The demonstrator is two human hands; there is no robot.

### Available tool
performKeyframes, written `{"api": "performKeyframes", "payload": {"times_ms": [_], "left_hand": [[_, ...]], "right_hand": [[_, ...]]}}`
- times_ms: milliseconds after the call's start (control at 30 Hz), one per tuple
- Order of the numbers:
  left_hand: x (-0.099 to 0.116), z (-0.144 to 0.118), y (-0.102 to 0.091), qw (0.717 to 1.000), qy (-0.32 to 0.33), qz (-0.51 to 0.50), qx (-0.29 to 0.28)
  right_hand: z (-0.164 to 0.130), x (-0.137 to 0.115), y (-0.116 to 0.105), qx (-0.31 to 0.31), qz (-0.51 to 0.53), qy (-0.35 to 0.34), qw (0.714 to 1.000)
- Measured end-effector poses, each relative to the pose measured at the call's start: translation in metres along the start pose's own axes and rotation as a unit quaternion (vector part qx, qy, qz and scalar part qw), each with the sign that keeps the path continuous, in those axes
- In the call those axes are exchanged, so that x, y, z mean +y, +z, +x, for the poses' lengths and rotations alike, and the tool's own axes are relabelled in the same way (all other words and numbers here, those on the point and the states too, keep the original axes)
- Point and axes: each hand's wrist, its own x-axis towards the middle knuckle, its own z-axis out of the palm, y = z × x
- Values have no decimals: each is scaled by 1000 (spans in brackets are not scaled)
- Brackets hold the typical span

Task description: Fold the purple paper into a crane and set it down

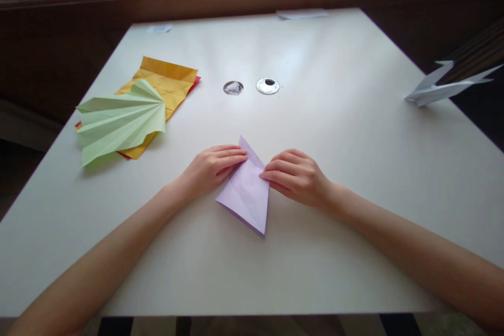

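A folded sheet of lilac paper (248,194) lies on the white table in front of me, its narrow tip pointing away and its wide end towards me. My left hand (214,168) touches its upper left edge, fingers close together and reaching onto the paper; the thumb is partly hidden. On the other side my right hand (297,176) pinches the paper's right edge, with bent fingertips pressed on it. Creases show faintly across the lilac surface.
Pleated pale green paper (122,121) rests over creased yellow paper (165,81) and some red paper at the left. A white folded paper figure (444,84) stands at the right edge. Two round openings, one with a metal ring (268,85), sit mid-table (334,131).
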Motion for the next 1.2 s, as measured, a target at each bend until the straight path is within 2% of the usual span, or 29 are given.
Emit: {"api": "performKeyframes", "payload": {"times_ms": [467,767,800,833,867,933,967,1000,1033,1067,1100,1133,1167,1200], "left_hand": [[8,-2,-1,990,14,138,-4],[7,-1,2,996,0,85,4],[7,-1,1,997,-8,73,33],[8,-1,0,994,-19,62,84],[9,-1,-2,986,-28,53,155],[16,-4,-6,950,-24,49,308],[22,-6,-8,932,8,59,357],[29,-8,-10,924,55,71,371],[36,-10,-11,930,109,86,339],[44,-11,-11,937,184,113,274],[51,-12,-11,930,263,133,218],[57,-12,-9,929,302,146,157],[62,-12,-7,930,314,154,113],[65,-11,-3,934,306,158,92]], "right_hand": [[0,-1,0,32,-29,9,999],[-3,3,4,4,13,50,999],[-3,4,5,6,16,65,998],[-4,5,7,12,19,84,996],[-4,7,8,20,23,108,994],[-5,9,10,33,37,163,985],[-4,10,11,37,44,188,981],[-4,10,11,39,49,208,976],[-4,11,12,39,54,222,973],[-4,11,12,38,57,230,971],[-4,11,12,39,57,234,970],[-3,11,12,40,56,236,969],[-3,11,12,41,54,237,969],[-3,10,12,42,53,238,969]]}}
